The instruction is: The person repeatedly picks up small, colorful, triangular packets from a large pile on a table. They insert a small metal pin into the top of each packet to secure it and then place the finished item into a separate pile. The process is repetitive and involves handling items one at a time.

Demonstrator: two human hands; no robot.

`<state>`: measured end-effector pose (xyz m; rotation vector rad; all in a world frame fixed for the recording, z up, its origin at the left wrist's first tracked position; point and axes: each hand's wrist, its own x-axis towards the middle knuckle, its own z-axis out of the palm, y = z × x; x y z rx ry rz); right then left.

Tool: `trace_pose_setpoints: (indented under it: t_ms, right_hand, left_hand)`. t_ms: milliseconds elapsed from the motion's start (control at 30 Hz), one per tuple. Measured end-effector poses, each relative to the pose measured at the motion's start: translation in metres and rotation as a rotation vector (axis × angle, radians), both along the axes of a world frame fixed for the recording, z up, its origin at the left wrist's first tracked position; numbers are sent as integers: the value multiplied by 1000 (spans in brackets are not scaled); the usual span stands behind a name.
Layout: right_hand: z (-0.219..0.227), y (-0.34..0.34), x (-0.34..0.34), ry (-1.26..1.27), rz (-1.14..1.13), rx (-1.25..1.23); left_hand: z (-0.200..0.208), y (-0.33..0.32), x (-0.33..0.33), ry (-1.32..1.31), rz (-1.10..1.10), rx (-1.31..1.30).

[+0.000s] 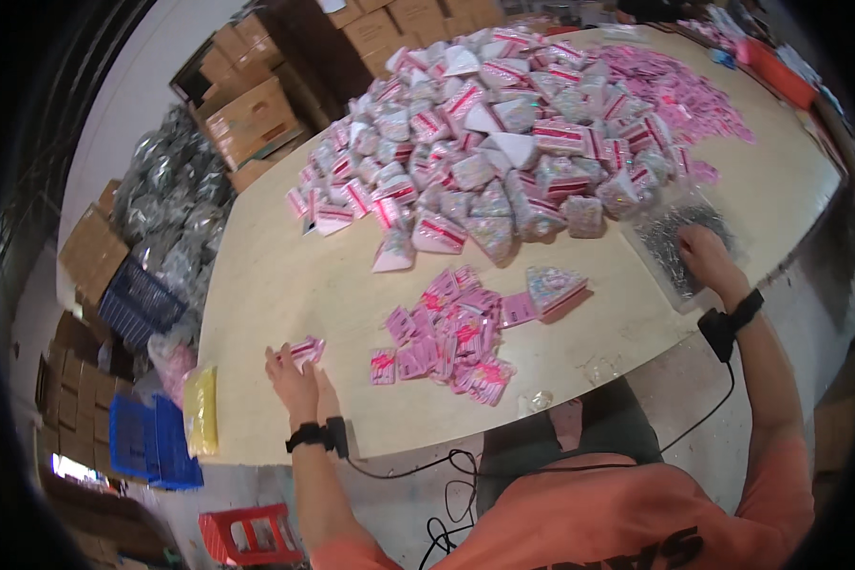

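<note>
My left hand [294, 385] rests at the table's left front, its fingers bent around a small pink-and-white card [308, 351] that shows past the thumb side. My right hand [707, 255] reaches into a clear plastic bag [673, 282] of small dark metal pieces [667, 239] at the right. Its fingers are curled together, and whatever they pinch is hidden. Between the hands lies a loose pile of pink printed cards [446, 332]. A clear wedge-shaped pack of beads [554, 288] sits beside that pile, touching a card.
A big heap of wedge-shaped packs [503, 142] covers the table's [256, 275] far middle. Pink cards [679, 90] spread behind it. A yellow packet [200, 411] lies on the left edge. Blue crates [152, 442], a red stool [250, 534] and cartons [252, 119] stand around. Wrist-strap cables [456, 465] hang near me.
</note>
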<state>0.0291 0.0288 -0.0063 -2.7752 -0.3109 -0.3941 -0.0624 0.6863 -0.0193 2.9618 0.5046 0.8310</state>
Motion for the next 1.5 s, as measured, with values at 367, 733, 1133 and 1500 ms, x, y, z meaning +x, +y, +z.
trace_pose_setpoints:
  t_ms: [367,733,1133,1500]
  right_hand:
    - [-1,8,-2,-16,-115,-58]
    - [6,-2,0,-139,-115,202]
    - [25,-8,-6,-66,-134,378]
    - [36,7,-11,149,-132,971]
  left_hand:
    - [48,-200,-22,23,-741,-290]
    - [40,-317,22,144,-961,-432]
    - [9,-332,75,177,-896,-334]
    - [31,-338,50,132,-826,-543]
